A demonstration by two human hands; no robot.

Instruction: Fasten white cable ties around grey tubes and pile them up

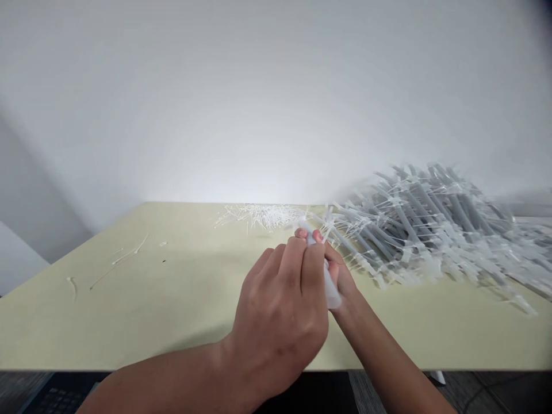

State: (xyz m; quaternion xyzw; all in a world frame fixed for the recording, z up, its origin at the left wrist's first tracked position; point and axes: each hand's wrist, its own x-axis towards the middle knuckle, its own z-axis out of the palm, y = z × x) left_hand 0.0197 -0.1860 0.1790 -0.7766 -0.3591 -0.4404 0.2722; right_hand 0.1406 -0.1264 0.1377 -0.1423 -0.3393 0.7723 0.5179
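Note:
My left hand (280, 310) is closed, its back to the camera, over a whitish translucent tube (332, 290) above the middle of the table. Behind it, my right hand (340, 276) wraps round the same tube from the right, its fingertips showing past my left knuckles. The tube's wide lower end sticks out beside my right wrist. Thin white strips stand out near its far end. Much of the tube is hidden by my fingers.
A large heap of translucent tubes with white ties (414, 218) covers the table's right side. A pile of thin white strips (269, 215) lies at the back middle. A few loose strips (125, 257) are at the left of the pale yellow table (181, 310). A white wall stands behind.

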